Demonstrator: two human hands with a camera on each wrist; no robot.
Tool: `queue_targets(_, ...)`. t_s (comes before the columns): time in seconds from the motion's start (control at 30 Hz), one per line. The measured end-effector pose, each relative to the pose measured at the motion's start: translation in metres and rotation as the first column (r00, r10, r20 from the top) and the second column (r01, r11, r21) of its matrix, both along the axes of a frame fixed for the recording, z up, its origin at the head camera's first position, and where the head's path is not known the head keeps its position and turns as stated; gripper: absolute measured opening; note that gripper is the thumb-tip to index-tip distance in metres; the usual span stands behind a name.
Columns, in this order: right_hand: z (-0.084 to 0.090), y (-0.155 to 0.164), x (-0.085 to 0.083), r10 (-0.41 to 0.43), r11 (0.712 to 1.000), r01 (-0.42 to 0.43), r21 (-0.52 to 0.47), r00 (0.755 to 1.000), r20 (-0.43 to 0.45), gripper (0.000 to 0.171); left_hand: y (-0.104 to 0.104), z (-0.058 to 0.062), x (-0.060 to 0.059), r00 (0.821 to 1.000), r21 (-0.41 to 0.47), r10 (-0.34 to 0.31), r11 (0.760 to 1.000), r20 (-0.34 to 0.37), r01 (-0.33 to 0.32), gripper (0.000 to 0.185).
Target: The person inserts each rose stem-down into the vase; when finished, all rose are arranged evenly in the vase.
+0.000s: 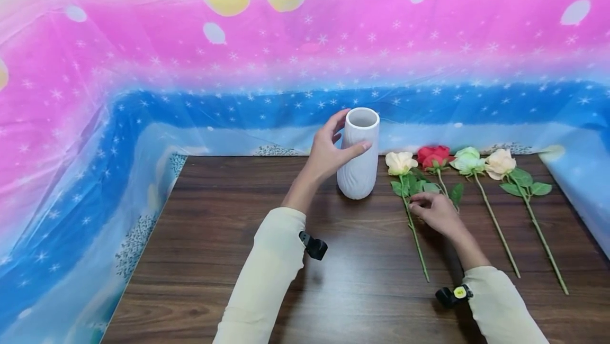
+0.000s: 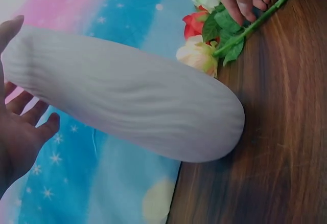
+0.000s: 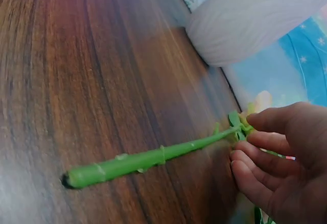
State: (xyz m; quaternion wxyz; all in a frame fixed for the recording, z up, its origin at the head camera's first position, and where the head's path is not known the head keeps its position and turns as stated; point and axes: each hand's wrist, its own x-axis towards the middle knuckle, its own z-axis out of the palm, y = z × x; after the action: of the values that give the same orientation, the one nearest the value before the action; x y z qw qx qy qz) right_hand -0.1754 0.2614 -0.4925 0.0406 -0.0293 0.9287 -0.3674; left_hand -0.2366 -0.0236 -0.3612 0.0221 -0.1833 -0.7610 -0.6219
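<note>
1. Cream rose (image 1: 401, 164) lies on the dark wooden table (image 1: 229, 259), right of centre. Its bare stem end points near, toward you, and its bloom sits at the far end, leftmost of four.
2. Over to your right, a pale green rose (image 1: 468, 161) and, right of that, a peach rose (image 1: 500, 165) lie with their stems slanting near and right. Green leaves spread just below the peach bloom.
3. Your right hand (image 1: 437, 214) is at the cream rose's stem, just nearer than its leaves, thumb and fingers loosely bent. You cannot tell from these views whether the fingertips grip the stem or sit right beside it.
4. Beyond that hand, your red rose (image 1: 433, 157) has its bloom between the cream and pale green ones; the hand hides part of its stem.
5. Your left hand (image 1: 328, 151) grasps the upper part of the white vase (image 1: 359, 169), thumb across the near side, fingers round the left and far sides.
6. You have that vase upright near the far edge, just left of the cream bloom, mouth upward, its wall rippled.
7. Farthest from you hangs a pink and blue cloth (image 1: 333, 42) with white snowflakes and yellow shapes.
</note>
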Motion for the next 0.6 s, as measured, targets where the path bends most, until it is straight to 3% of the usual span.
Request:
queue_targets(0.27,-0.002,-0.017,-0.005,-0.022,0.992,0.020,0.127,1.000,0.015,0.038,0.006,0.005,-0.006,0.999,0.034,0.011,0.999,0.031,-0.012,0.080)
queue_targets(0.6,-0.002,-0.019,-0.010,-0.069,0.988,0.067,0.138,0.998,0.012,0.025,0.009,0.010,-0.011,1.000,0.005,0.016,1.000,0.010,-0.016,0.075)
